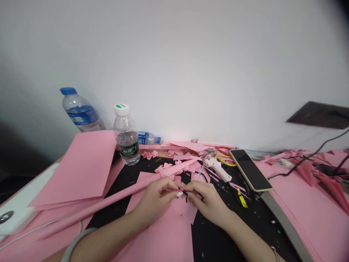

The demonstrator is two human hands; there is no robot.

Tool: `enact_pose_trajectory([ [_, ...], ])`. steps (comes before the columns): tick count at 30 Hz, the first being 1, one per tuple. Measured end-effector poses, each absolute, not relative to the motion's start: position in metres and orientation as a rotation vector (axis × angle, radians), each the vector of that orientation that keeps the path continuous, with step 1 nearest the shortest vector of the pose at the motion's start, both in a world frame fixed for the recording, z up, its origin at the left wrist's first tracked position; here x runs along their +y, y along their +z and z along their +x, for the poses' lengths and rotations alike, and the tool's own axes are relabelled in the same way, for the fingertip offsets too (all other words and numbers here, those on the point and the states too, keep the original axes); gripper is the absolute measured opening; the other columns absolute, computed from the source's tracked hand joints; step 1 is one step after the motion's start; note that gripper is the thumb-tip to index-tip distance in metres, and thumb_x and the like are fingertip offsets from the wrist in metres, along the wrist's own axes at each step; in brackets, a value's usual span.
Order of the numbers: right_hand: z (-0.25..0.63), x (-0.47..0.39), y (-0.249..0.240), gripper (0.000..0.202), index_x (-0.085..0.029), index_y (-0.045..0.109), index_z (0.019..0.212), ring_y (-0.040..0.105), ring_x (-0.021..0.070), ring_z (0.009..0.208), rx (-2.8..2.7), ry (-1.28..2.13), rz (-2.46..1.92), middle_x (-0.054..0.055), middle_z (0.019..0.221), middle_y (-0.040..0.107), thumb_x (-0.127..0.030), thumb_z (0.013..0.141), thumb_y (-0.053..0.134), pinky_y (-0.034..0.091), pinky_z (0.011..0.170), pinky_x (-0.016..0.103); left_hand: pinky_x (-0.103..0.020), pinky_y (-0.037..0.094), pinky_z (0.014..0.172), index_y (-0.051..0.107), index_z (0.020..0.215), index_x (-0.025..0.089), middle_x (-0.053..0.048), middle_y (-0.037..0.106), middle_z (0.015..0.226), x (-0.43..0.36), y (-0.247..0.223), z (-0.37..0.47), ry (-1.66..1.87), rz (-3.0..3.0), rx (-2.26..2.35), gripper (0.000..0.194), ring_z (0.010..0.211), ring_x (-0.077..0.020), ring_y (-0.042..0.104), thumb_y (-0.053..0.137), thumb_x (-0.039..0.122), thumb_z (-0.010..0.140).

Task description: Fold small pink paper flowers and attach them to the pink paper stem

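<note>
My left hand (156,198) and my right hand (208,200) meet at the middle, above pink paper sheets (166,233). Both are closed in a pinch, fingertips almost touching. Between them is a small pinkish thing, too small and hidden to make out. A long rolled pink paper tube (109,201) runs diagonally behind my left forearm. Just beyond my hands lie pink paper scraps and a white glue gun (218,167).
A half-full water bottle (127,140) stands at the back left, near a blue-capped bottle (81,112). A phone (251,170) lies right of the glue gun, beside yellow-and-red scissors (227,161). Stacked pink paper (313,214) covers the right side.
</note>
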State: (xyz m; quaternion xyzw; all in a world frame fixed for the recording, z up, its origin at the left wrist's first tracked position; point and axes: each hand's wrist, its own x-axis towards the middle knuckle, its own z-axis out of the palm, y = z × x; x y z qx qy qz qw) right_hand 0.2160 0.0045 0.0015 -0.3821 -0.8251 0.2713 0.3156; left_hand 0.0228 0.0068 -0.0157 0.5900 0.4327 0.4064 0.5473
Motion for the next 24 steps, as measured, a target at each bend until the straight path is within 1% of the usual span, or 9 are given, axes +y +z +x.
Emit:
enact_pose_trajectory([
  [6,0.2125,0.0023,0.0034,0.018,-0.017,0.065,0.087,0.061,0.0134,0.061,-2.135,0.727,-1.023,0.002,0.069,0.065,-0.01,0.089,0.048,0.046,0.058,0.022,-0.028,0.05,0.073,0.065,0.071,0.017,-0.002,0.07,0.078,0.0063,-0.0157,0.0235,0.978,1.406,1.008,0.005,0.078,-0.0173,0.065,0.065,0.017,0.076],
  [13,0.2099,0.0017,0.0035,0.018,-0.018,0.064,0.082,0.061,0.0133,0.059,-2.112,0.734,-1.042,0.001,0.066,0.065,-0.011,0.088,0.049,0.046,0.056,0.022,-0.03,0.052,0.074,0.064,0.07,0.017,-0.003,0.071,0.079,0.0061,-0.0159,0.024,0.972,1.414,0.993,0.007,0.079,-0.0178,0.066,0.064,0.019,0.076],
  [20,0.2096,0.0005,0.0044,0.019,-0.018,0.066,0.085,0.061,0.0135,0.057,-2.101,0.723,-1.06,0.001,0.066,0.066,-0.01,0.088,0.049,0.046,0.054,0.021,-0.03,0.053,0.074,0.064,0.071,0.018,-0.002,0.071,0.079,0.005,-0.0171,0.0242,0.958,1.398,1.012,0.004,0.079,-0.0177,0.066,0.066,0.02,0.074],
  [24,0.2102,0.0015,0.004,0.018,-0.018,0.066,0.083,0.061,0.0133,0.057,-2.098,0.726,-1.063,0.001,0.065,0.066,-0.012,0.088,0.05,0.046,0.053,0.021,-0.03,0.053,0.074,0.065,0.071,0.018,-0.003,0.072,0.081,0.0049,-0.0169,0.0236,0.962,1.406,0.991,0.005,0.08,-0.0177,0.066,0.065,0.018,0.075],
])
